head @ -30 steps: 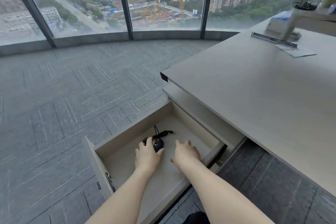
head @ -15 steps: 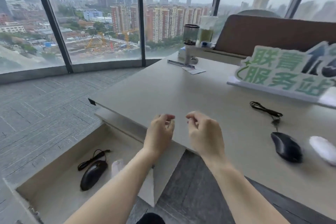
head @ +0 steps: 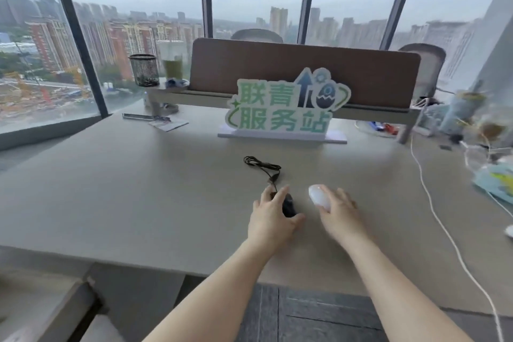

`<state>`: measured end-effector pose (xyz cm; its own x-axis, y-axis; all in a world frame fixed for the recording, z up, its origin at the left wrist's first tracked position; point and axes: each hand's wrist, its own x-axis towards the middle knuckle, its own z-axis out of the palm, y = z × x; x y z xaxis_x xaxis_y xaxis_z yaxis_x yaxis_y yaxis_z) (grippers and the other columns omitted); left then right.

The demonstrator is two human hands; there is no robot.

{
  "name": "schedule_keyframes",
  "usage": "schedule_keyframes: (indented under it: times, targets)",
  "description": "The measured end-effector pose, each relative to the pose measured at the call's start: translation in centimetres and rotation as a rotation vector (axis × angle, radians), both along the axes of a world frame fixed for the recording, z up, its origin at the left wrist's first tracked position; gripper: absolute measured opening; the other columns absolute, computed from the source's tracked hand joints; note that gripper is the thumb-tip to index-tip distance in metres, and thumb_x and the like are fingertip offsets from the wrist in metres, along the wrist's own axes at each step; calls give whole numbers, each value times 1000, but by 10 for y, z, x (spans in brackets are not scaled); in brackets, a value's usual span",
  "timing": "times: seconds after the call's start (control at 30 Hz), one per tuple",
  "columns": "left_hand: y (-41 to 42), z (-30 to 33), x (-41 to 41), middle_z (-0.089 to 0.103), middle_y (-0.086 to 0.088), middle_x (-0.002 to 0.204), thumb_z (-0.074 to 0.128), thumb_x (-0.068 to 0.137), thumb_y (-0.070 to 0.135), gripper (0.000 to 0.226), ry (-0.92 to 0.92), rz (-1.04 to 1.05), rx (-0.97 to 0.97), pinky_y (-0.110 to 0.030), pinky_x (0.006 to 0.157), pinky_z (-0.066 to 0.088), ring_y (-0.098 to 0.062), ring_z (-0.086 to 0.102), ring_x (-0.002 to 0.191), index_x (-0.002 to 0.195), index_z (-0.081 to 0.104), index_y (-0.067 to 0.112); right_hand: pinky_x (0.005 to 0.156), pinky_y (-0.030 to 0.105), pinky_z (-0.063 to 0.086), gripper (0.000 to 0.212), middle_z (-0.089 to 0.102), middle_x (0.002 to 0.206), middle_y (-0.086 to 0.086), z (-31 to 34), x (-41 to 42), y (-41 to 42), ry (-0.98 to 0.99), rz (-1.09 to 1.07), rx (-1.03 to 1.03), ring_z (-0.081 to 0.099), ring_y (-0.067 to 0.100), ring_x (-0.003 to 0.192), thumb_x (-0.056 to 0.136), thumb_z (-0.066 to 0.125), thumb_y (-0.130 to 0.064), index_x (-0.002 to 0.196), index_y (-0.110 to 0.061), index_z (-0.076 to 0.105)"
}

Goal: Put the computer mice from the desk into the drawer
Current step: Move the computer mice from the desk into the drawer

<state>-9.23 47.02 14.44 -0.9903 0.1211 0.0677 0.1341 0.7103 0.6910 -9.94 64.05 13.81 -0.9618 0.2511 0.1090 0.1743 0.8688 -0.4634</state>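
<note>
A black wired mouse (head: 288,206) lies on the grey desk (head: 138,189), its cable (head: 262,165) coiled behind it. My left hand (head: 270,218) lies over it, fingers on its left side and thumb at its near end. Just to the right sits a white mouse (head: 319,196). My right hand (head: 340,214) covers its near right part, fingers curled against it. Both mice rest on the desk. A corner of the open drawer (head: 69,302) shows at the lower left; its inside is out of view.
A green-lettered sign (head: 286,108) stands behind the mice before a brown divider (head: 305,64). A mesh pen cup (head: 143,69), a green drink (head: 173,64) and a ruler (head: 145,116) stand at the back left. A white cable (head: 433,203) and clutter line the right edge.
Both hands left the drawer, where a black mouse stayed, rose over the desk edge and reached forward and right. They now rest on the black and white mice on the desk.
</note>
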Motion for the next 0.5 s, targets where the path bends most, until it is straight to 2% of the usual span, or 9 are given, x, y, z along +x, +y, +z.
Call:
schedule_keyframes:
  times: [0.07, 0.17, 0.23, 0.33, 0.4, 0.5]
  targets:
    - [8, -2, -5, 36, 1, 149, 60, 73, 49, 60, 10, 50, -97, -35, 96, 40, -30, 40, 124, 131, 47, 36, 107, 41, 35, 54, 33, 155, 14, -5, -6, 4, -56, 8, -11, 35, 36, 137, 95, 52, -35, 147, -32, 36]
    - [17, -4, -11, 48, -3, 130, 59, 71, 42, 40, 44, 101, -146, -34, 88, 40, -31, 45, 109, 108, 55, 27, 95, 39, 43, 54, 57, 135, 14, -9, -18, 5, -21, -2, 53, 50, 36, 122, 90, 58, -41, 140, -26, 45]
    - [16, -6, -14, 45, -8, 126, 59, 72, 34, 41, 50, 146, -160, -35, 89, 40, -33, 45, 106, 111, 52, 23, 84, 37, 44, 50, 65, 121, 16, -8, -21, 1, 13, -29, 71, 53, 37, 111, 88, 60, -37, 135, -22, 49]
    - [3, -7, -16, 49, -14, 120, 55, 75, 29, 47, 53, 206, -221, -38, 89, 39, -35, 45, 107, 120, 45, 20, 79, 37, 42, 49, 64, 117, 18, -4, -15, -8, 41, -43, 90, 51, 38, 107, 86, 58, -28, 133, -21, 47]
    - [-16, -4, -13, 52, -15, 117, 54, 75, 29, 50, 32, 243, -193, -39, 88, 37, -36, 45, 108, 123, 43, 20, 75, 37, 41, 50, 59, 118, 19, 1, -5, -21, 70, -43, -8, 49, 38, 109, 84, 57, -25, 132, -22, 44]
    - [-57, 8, -1, 52, -13, 118, 57, 77, 31, 53, 35, 293, -39, -38, 90, 35, -33, 43, 110, 127, 43, 23, 75, 35, 38, 49, 55, 121, 18, 15, 14, -57, 204, 29, -212, 51, 37, 106, 81, 62, -19, 127, -20, 45]
